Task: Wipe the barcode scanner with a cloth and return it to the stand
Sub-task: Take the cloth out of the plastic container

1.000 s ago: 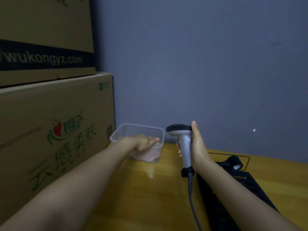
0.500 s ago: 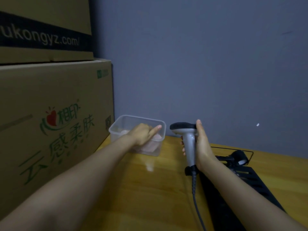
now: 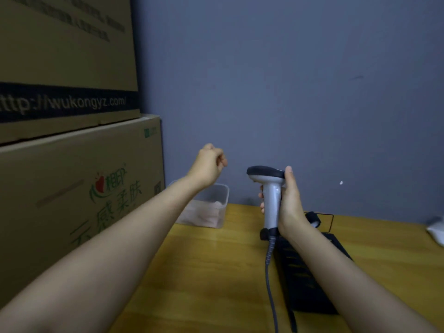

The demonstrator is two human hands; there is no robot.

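Note:
My right hand [image 3: 289,200] grips the grey handle of the barcode scanner [image 3: 271,188] and holds it upright above the wooden table [image 3: 204,272], its dark head pointing left. A coiled cable [image 3: 270,280] hangs from its base. My left hand [image 3: 209,164] is raised in the air above a clear plastic tub [image 3: 222,205], fingers curled shut, with no cloth showing in it. A pale pink cloth [image 3: 204,212] lies inside the tub. The black stand [image 3: 310,272] lies on the table under my right forearm, its holder ring [image 3: 313,218] behind my wrist.
Two big cardboard boxes [image 3: 72,188] are stacked along the left side, right next to the tub. A grey-blue wall [image 3: 288,92] closes off the back of the table. A white object [image 3: 436,230] peeks in at the right edge.
My left hand has come up out of the tub and now hangs above it, closed. The scanner in my right hand has stayed nearly still.

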